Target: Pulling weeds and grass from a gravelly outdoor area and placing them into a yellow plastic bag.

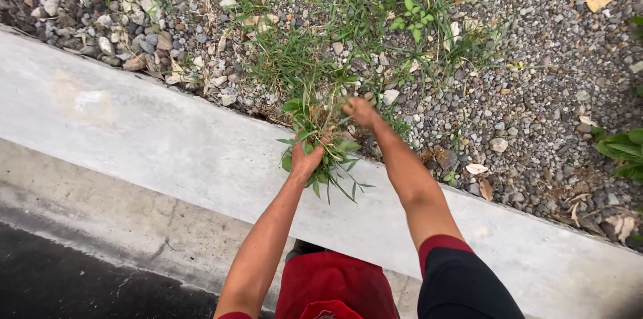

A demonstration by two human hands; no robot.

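- Left hand point(306, 158) clenches a weed bunch point(320, 139) over the concrete curb point(167, 145) edge.
- Right hand point(360, 111) grips weeds point(335, 101) rooted in gravel point(536, 91) beside the curb.

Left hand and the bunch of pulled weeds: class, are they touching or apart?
Touching. The head view shows the left hand closed around the bunch of pulled weeds, leaves sticking out above and below its fingers.

A pale concrete curb point(154, 138) runs diagonally from far left to near right. Beyond it lies grey gravel point(536, 91) (scattered with dry leaves); dark asphalt point(60, 279) lies near left, in even daylight.
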